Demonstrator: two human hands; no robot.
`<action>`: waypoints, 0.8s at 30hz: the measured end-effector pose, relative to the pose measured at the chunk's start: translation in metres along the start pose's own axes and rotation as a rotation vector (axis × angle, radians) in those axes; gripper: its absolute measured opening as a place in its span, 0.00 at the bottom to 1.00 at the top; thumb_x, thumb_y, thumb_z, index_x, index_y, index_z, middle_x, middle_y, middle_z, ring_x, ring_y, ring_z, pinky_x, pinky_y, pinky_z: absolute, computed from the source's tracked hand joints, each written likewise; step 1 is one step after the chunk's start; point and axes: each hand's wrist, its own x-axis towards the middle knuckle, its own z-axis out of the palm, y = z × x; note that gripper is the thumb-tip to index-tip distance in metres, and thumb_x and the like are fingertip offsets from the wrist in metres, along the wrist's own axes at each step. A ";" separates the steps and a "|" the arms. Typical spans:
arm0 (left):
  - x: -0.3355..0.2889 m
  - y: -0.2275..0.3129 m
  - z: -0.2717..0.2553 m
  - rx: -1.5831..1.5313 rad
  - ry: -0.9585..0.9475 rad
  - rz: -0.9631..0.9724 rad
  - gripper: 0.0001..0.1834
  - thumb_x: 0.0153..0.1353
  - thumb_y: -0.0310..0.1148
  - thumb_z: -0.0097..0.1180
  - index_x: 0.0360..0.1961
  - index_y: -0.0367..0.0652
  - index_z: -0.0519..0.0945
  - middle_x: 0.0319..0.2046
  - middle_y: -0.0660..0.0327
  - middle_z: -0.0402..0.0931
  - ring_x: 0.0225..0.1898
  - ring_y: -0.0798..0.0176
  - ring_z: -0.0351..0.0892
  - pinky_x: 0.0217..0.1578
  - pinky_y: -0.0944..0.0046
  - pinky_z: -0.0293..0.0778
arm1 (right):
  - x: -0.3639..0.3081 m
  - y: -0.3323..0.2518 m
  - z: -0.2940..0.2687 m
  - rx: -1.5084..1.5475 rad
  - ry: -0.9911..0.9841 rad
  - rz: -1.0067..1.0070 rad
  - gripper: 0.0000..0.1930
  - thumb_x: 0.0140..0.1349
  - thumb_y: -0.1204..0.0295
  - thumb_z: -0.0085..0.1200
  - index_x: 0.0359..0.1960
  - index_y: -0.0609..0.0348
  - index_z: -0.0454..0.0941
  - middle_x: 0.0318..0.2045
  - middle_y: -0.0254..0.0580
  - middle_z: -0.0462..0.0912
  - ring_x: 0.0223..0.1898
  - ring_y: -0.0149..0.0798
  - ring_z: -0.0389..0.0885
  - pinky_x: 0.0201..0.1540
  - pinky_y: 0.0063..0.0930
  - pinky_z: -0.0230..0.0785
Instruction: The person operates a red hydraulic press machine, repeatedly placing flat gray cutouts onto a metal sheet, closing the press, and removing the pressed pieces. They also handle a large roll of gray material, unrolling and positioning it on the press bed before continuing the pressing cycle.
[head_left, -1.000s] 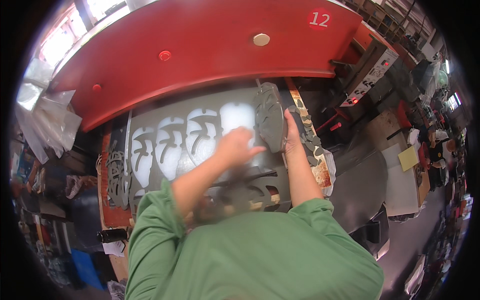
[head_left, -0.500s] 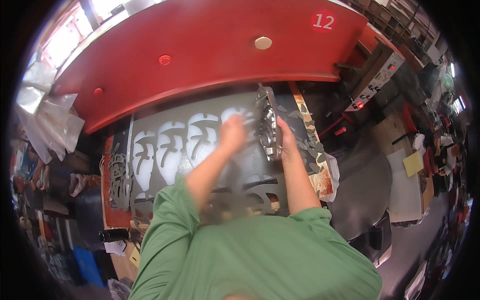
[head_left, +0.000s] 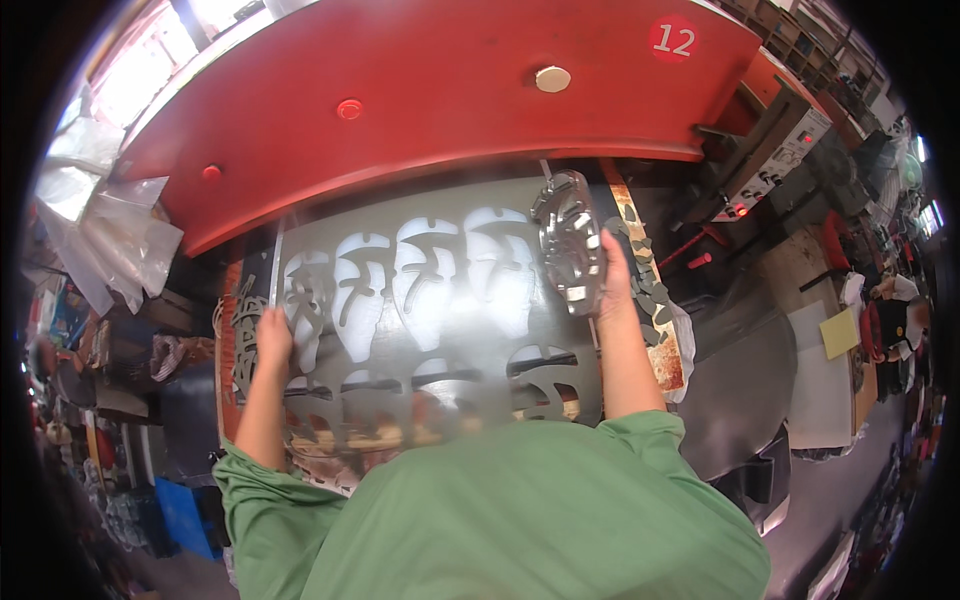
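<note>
A metal cutting die (head_left: 572,240) with a shoe-part outline stands tilted at the right of the sheet, and my right hand (head_left: 615,280) is closed round its right side. My left hand (head_left: 273,342) is at the left edge of a dark grey sheet (head_left: 445,328), its fingers closed at that edge; their tips are partly hidden. The sheet has a row of curved cut-outs, and a pale surface (head_left: 500,270) shows through them. Along its near side, more cut openings hang toward my body.
A red machine beam (head_left: 440,110) with buttons spans the far side. Dark scraps lie at the left (head_left: 248,335) and right (head_left: 650,295) of the sheet. A control box (head_left: 770,170) stands at the far right, and clear plastic bags (head_left: 105,235) hang at the left.
My left hand has moved from above the right part of the sheet to its left edge. In my right hand, the die has turned to show more of its face.
</note>
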 end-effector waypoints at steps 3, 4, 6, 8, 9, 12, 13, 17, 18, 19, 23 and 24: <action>-0.006 -0.058 0.018 0.216 0.047 0.130 0.16 0.70 0.39 0.46 0.41 0.35 0.77 0.34 0.43 0.79 0.37 0.41 0.79 0.40 0.47 0.72 | -0.015 -0.024 -0.010 0.113 -0.043 0.028 0.36 0.61 0.41 0.49 0.64 0.52 0.67 0.60 0.52 0.71 0.57 0.63 0.71 0.53 0.57 0.71; -0.004 -0.067 0.021 0.111 0.001 0.111 0.16 0.70 0.39 0.46 0.40 0.35 0.77 0.34 0.42 0.79 0.38 0.39 0.79 0.42 0.47 0.71 | -0.019 -0.029 -0.014 0.146 -0.069 -0.001 0.38 0.61 0.40 0.48 0.67 0.51 0.64 0.65 0.53 0.66 0.60 0.67 0.66 0.56 0.57 0.68; 0.004 -0.073 0.024 0.309 0.155 0.303 0.16 0.70 0.39 0.46 0.38 0.34 0.76 0.34 0.42 0.79 0.38 0.39 0.79 0.40 0.46 0.71 | -0.027 -0.039 -0.023 0.284 -0.284 0.027 0.41 0.60 0.40 0.49 0.69 0.49 0.60 0.69 0.53 0.58 0.66 0.68 0.56 0.59 0.55 0.65; 0.012 -0.069 0.020 0.223 0.111 0.142 0.16 0.69 0.39 0.47 0.36 0.33 0.74 0.32 0.42 0.78 0.37 0.38 0.78 0.38 0.45 0.71 | -0.032 -0.044 -0.033 0.304 -0.248 -0.006 0.39 0.59 0.39 0.49 0.68 0.47 0.63 0.68 0.53 0.61 0.66 0.70 0.57 0.57 0.55 0.67; 0.014 -0.067 0.017 0.225 0.043 0.113 0.16 0.69 0.40 0.47 0.36 0.33 0.74 0.32 0.41 0.78 0.35 0.38 0.78 0.38 0.46 0.71 | -0.034 -0.043 -0.039 0.350 -0.259 -0.015 0.39 0.59 0.40 0.50 0.68 0.46 0.64 0.68 0.52 0.62 0.65 0.69 0.58 0.57 0.54 0.67; 0.012 -0.066 0.009 0.214 0.078 0.166 0.16 0.69 0.39 0.47 0.34 0.34 0.74 0.30 0.43 0.77 0.31 0.42 0.79 0.34 0.48 0.72 | -0.040 -0.040 -0.057 0.218 0.002 0.005 0.37 0.58 0.42 0.50 0.65 0.47 0.66 0.67 0.51 0.63 0.63 0.68 0.59 0.52 0.51 0.71; 0.009 -0.068 0.006 0.266 0.126 0.209 0.16 0.69 0.39 0.47 0.33 0.34 0.74 0.30 0.44 0.77 0.30 0.43 0.79 0.33 0.48 0.72 | -0.043 -0.037 -0.063 0.309 0.081 0.014 0.37 0.58 0.41 0.48 0.65 0.46 0.67 0.66 0.51 0.64 0.63 0.68 0.60 0.51 0.50 0.72; 0.002 -0.067 0.002 0.275 0.071 0.197 0.16 0.68 0.39 0.48 0.31 0.34 0.73 0.26 0.48 0.75 0.27 0.50 0.78 0.29 0.51 0.72 | -0.052 -0.043 -0.078 0.202 0.016 0.094 0.36 0.60 0.40 0.45 0.65 0.47 0.67 0.65 0.52 0.66 0.62 0.70 0.63 0.48 0.51 0.77; 0.004 -0.064 -0.003 0.224 0.053 0.246 0.16 0.68 0.39 0.49 0.31 0.35 0.73 0.25 0.49 0.75 0.27 0.52 0.77 0.28 0.52 0.72 | -0.052 -0.050 -0.078 0.118 0.009 0.092 0.36 0.61 0.40 0.44 0.64 0.49 0.68 0.62 0.53 0.70 0.58 0.70 0.69 0.48 0.52 0.78; 0.007 -0.059 -0.006 0.003 -0.076 0.097 0.15 0.68 0.38 0.50 0.30 0.36 0.74 0.23 0.55 0.73 0.26 0.60 0.76 0.24 0.57 0.71 | -0.055 -0.059 -0.078 -0.052 0.130 0.064 0.35 0.61 0.42 0.45 0.62 0.52 0.70 0.58 0.52 0.74 0.54 0.65 0.74 0.45 0.50 0.79; 0.026 -0.046 -0.049 -0.007 0.125 0.171 0.13 0.68 0.36 0.51 0.31 0.36 0.75 0.23 0.59 0.72 0.26 0.66 0.72 0.23 0.59 0.70 | -0.059 -0.076 -0.065 -0.777 0.180 -0.056 0.29 0.60 0.57 0.55 0.61 0.58 0.72 0.52 0.48 0.81 0.50 0.50 0.81 0.51 0.37 0.77; 0.028 -0.050 -0.064 -0.135 0.139 0.203 0.14 0.68 0.36 0.50 0.31 0.36 0.75 0.24 0.59 0.72 0.27 0.67 0.71 0.26 0.61 0.69 | -0.061 -0.072 -0.062 -1.050 0.182 -0.165 0.29 0.58 0.62 0.59 0.61 0.60 0.73 0.52 0.47 0.81 0.52 0.47 0.81 0.54 0.35 0.74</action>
